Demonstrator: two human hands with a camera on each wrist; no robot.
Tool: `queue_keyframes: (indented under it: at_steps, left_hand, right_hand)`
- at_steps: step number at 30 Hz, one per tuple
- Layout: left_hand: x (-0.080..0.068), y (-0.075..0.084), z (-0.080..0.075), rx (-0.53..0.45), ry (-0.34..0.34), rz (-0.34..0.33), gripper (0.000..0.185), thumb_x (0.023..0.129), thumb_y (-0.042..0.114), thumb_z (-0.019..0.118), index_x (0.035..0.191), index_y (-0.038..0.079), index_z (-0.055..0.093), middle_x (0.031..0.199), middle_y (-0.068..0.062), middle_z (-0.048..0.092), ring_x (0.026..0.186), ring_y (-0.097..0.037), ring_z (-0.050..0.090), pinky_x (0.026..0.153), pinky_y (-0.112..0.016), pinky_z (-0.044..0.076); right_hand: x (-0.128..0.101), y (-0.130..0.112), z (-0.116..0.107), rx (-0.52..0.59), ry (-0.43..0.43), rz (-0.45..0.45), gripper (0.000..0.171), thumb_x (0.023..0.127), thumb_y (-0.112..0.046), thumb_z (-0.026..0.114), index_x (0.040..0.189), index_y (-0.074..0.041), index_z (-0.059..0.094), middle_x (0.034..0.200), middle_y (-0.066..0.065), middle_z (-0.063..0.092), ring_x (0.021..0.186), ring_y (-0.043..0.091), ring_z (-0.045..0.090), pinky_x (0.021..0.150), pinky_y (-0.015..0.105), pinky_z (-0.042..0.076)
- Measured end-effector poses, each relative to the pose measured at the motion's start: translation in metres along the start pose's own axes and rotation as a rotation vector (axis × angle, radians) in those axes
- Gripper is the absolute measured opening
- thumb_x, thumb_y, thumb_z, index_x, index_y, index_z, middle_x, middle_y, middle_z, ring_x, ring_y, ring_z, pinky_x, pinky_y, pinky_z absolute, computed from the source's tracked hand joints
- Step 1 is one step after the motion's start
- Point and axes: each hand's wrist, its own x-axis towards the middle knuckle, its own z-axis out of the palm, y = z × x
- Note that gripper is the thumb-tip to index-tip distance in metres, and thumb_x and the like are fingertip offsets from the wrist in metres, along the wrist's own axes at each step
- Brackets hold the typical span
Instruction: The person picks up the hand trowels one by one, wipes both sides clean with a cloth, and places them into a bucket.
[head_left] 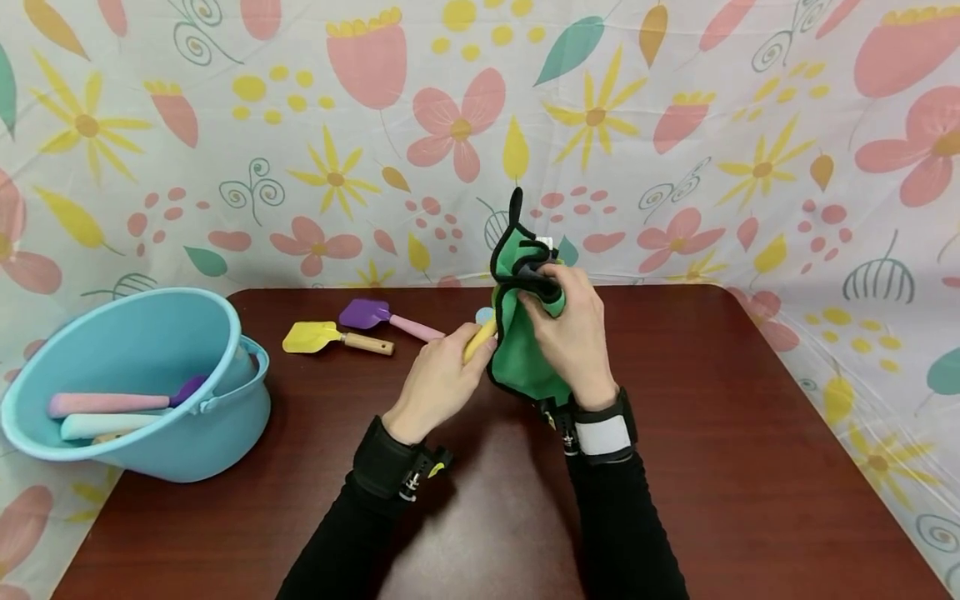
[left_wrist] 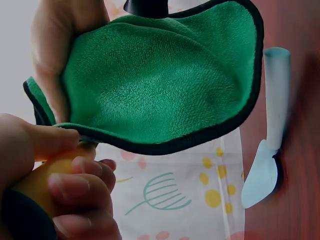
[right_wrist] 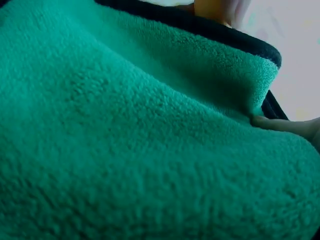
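My left hand (head_left: pixel 438 375) grips the yellow handle (head_left: pixel 480 337) of a tool whose far end is hidden behind a green cloth (head_left: pixel 517 350). The cloth is fleecy with black edging and a black loop at its top corner. My right hand (head_left: pixel 573 333) pinches the bunched cloth around the tool's hidden end, thumb and fingers pressed into the folds. In the left wrist view the cloth (left_wrist: pixel 160 90) spreads above the left fingers (left_wrist: pixel 75 187), its edge close to the handle. The right wrist view is mostly filled by cloth (right_wrist: pixel 125 140).
A light blue bucket (head_left: pixel 232 417) leans at the left, with pink- and light-blue-handled tools inside. A yellow toy shovel (head_left: pixel 311 336) and a purple one (head_left: pixel 365 313) with a pink handle lie beside it. A light blue shovel (left_wrist: pixel 277 100) lies behind the hands. A floral curtain (head_left: pixel 465 233) backs the table.
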Motion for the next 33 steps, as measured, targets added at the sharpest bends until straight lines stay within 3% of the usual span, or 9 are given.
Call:
queue_keyframes:
  at_steps: [9, 15, 24, 33]
  left_hand:
    - [-0.001, 0.0, -0.001, 0.018, -0.012, 0.009, 0.021, 0.101, 0.031, 0.053, 0.107, 0.014, 0.064, 0.063, 0.003, 0.048, 0.051, -0.011, 0.044, 0.048, -0.028, 0.036]
    - [0.0, -0.001, -0.006, 0.028, -0.008, -0.002, 0.023, 0.101, 0.031, 0.054, 0.109, 0.012, 0.064, 0.063, 0.002, 0.049, 0.05, -0.012, 0.046, 0.049, -0.028, 0.037]
    - [0.0, -0.005, -0.015, -0.042, 0.009, -0.038, 0.025, 0.102, 0.03, 0.054, 0.115, 0.011, 0.064, 0.064, 0.0, 0.049, 0.048, -0.014, 0.045, 0.048, -0.029, 0.036]
    - [0.001, -0.008, -0.018, -0.05, 0.062, -0.049, 0.027, 0.103, 0.029, 0.051, 0.117, 0.009, 0.062, 0.064, -0.001, 0.048, 0.048, -0.016, 0.044, 0.047, -0.03, 0.035]
  right_hand:
    - [0.002, 0.01, -0.009, -0.035, 0.082, 0.048, 0.033, 0.088, -0.01, 0.075, 0.116, 0.001, 0.062, 0.108, 0.02, 0.057, 0.099, 0.035, 0.054, 0.089, 0.046, 0.042]
    - [0.002, 0.013, -0.01, -0.034, 0.079, 0.08, 0.035, 0.087, -0.009, 0.075, 0.117, 0.001, 0.061, 0.11, 0.021, 0.055, 0.099, 0.035, 0.053, 0.089, 0.046, 0.041]
    - [0.001, 0.009, -0.003, -0.062, -0.005, 0.1, 0.034, 0.086, -0.011, 0.076, 0.114, -0.002, 0.059, 0.108, 0.018, 0.052, 0.098, 0.034, 0.053, 0.087, 0.047, 0.043]
    - [-0.005, -0.003, 0.009, -0.077, -0.165, 0.1, 0.033, 0.087, -0.014, 0.076, 0.115, -0.005, 0.062, 0.114, 0.015, 0.054, 0.104, 0.031, 0.055, 0.087, 0.047, 0.045]
